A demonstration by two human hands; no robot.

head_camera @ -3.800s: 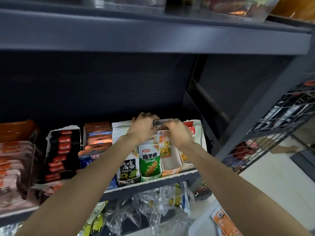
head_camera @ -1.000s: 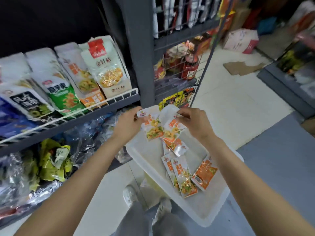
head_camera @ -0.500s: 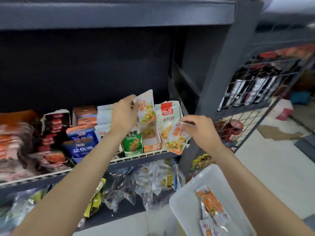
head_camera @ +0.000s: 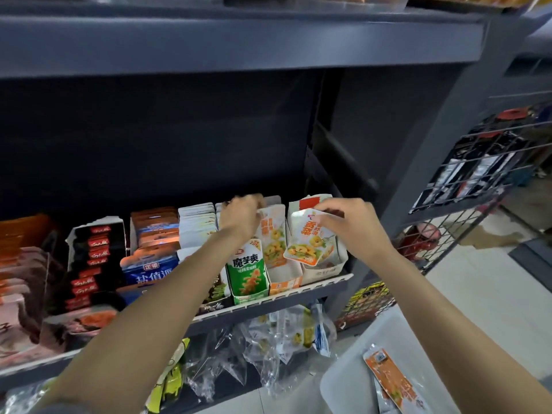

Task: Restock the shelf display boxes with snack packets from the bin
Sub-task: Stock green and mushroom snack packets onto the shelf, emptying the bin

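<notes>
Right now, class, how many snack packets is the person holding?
2. The left hand grips an upright packet in the orange-fronted box; the right hand pinches a tilted packet before the rightmost box. Others may hide behind them.

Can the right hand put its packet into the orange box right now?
Probably yes. The right hand pinches its packet just beside the orange box, whose front part looks free; the left hand works farther back.
</notes>
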